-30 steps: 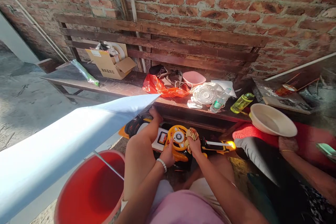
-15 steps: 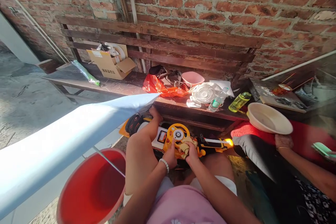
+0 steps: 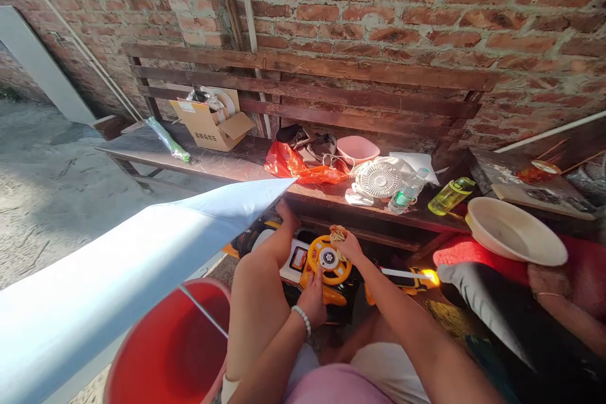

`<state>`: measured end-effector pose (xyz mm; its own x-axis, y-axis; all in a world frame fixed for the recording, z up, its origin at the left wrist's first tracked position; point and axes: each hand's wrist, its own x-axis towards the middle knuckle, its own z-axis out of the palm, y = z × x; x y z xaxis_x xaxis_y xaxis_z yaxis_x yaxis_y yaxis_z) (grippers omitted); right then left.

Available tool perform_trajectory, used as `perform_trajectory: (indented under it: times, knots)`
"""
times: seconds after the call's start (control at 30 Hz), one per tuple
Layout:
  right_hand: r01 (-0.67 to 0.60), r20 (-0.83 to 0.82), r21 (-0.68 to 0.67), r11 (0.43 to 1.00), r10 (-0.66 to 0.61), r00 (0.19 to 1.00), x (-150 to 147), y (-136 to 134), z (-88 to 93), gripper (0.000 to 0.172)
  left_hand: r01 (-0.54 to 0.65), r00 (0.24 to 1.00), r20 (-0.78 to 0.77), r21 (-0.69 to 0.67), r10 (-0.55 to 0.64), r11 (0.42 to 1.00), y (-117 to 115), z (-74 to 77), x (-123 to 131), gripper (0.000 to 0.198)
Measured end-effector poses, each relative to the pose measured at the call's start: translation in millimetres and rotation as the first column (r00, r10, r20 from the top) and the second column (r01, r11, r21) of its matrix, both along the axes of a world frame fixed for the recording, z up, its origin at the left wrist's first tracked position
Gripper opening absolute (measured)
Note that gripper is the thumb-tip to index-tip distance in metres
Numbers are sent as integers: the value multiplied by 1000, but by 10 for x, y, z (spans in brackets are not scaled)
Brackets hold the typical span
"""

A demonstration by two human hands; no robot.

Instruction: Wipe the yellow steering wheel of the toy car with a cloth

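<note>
Right hand [image 3: 349,248] and crumpled cloth [image 3: 338,235] have shifted from the near right side of the yellow steering wheel [image 3: 329,257] to its far rim.

The right hand grasps the cloth, while the left hand [image 3: 312,300], below a beaded bracelet [image 3: 302,320], has a fingertip at the wheel's near side; whether it grips, I cannot tell. The wheel sits on a toy vehicle [image 3: 299,257] before the counter [image 3: 231,167], which bears a white fan [image 3: 380,180].
</note>
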<state>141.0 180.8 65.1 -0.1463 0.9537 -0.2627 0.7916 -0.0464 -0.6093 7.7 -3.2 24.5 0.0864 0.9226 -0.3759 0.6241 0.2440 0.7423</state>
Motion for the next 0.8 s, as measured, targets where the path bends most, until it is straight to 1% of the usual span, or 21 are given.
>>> perform_trajectory:
  times: [0.1, 0.17, 0.23, 0.27, 0.3, 0.37, 0.4, 0.43, 0.47, 0.53, 0.63, 0.7, 0.73, 0.8]
  knots:
    - [-200, 132, -7, 980, 199, 971, -228, 143, 120, 36, -31, 999, 44, 22, 30, 999, -17, -22, 0, 123]
    - [-353, 189, -2, 936, 347, 919, -432, 155, 192, 36, -70, 995, 70, 46, 67, 996, -19, -37, -17, 115]
    - [-480, 222, -8, 877, 470, 854, -640, 85, 239, 37, -169, 984, 72, 66, 164, 983, -1, -39, -71, 97]
    - [-555, 249, -12, 832, 540, 804, -732, 22, 248, 39, -241, 969, 65, 75, 237, 968, 17, -34, -115, 85]
    - [-642, 281, -14, 767, 619, 734, -810, -56, 245, 40, -327, 945, 56, 86, 323, 941, 37, -24, -170, 71]
    - [-804, 348, 4, 595, 753, 559, -905, -237, 205, 38, -478, 878, 62, 126, 474, 869, 78, 2, -291, 37]
    - [-858, 373, 29, 513, 791, 485, -919, -329, 170, 36, -535, 845, 70, 141, 531, 833, 93, 16, -346, 22]
    - [-887, 383, 67, 457, 809, 446, -910, -418, 129, 33, -554, 832, 71, 145, 550, 820, 99, 30, -390, 20]
    - [-890, 366, 121, 441, 813, 452, -879, -498, 86, 31, -562, 827, 71, 148, 558, 814, 97, 42, -420, 24]
    - [-855, 293, 227, 466, 805, 516, -762, -627, 1, 32, -537, 842, 64, 186, 535, 823, 68, 59, -433, 26]
    - [-776, 165, 313, 548, 773, 612, -483, -719, -85, 37, -435, 895, 73, 352, 439, 829, 9, 54, -385, 21]
    - [-728, 122, 327, 602, 737, 665, -259, -691, -95, 36, -367, 926, 101, 470, 364, 803, 3, 20, -361, 19]
    - [-693, 105, 333, 639, 705, 701, -146, -643, -82, 36, -356, 931, 120, 513, 346, 781, 16, -10, -358, 18]
    - [-574, 67, 348, 741, 591, 804, 57, -476, -25, 40, -390, 915, 149, 564, 374, 728, 68, -98, -362, 17]
